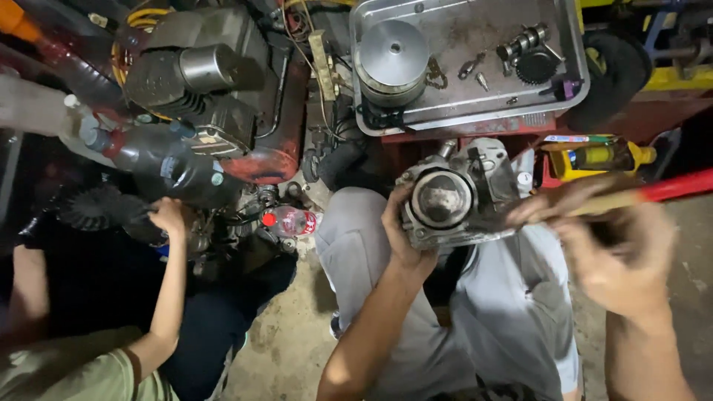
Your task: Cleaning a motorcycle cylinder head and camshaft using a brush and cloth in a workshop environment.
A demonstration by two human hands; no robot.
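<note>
My left hand grips a grey metal engine block by its left side and holds it on my lap, with the round piston top facing up. My right hand is blurred at the right. It is closed on a long tool with a pale shaft and a red handle, whose tip reaches toward the right side of the engine block. My grey trousers lie under the block.
A metal tray above holds a round cylinder part, a gear and small bits. A yellow bottle stands at the right. At the left another person's hand touches a dark engine; a plastic bottle lies on the floor.
</note>
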